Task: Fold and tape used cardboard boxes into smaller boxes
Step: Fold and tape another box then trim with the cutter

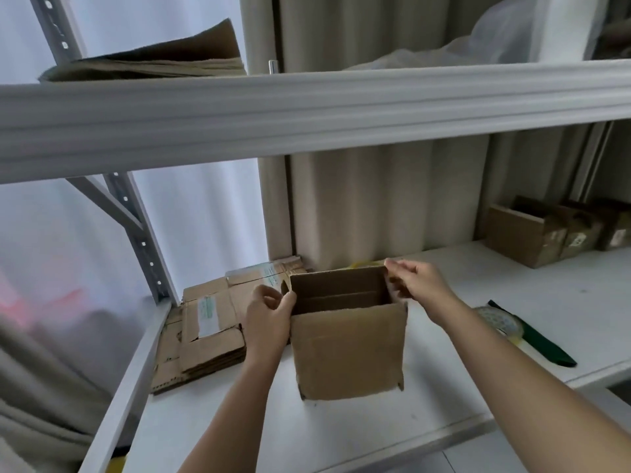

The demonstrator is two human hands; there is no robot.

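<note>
A brown cardboard box [348, 349] stands open-topped on the white shelf [341, 435], with an inner flap visible inside. My left hand [269, 319] grips the box's upper left edge, thumb over the rim. My right hand [415, 279] pinches the far right top corner. A stack of flattened cardboard boxes [208, 329] lies just left of the box. A roll of clear tape [502, 324] sits to the right, beside a dark green tool [532, 343].
Several small folded boxes [546, 230] stand at the back right of the shelf. An upper shelf beam [307, 110] crosses overhead, with flat cardboard [153, 63] on it. A grey rack post [143, 240] rises at left. Beige curtains hang behind.
</note>
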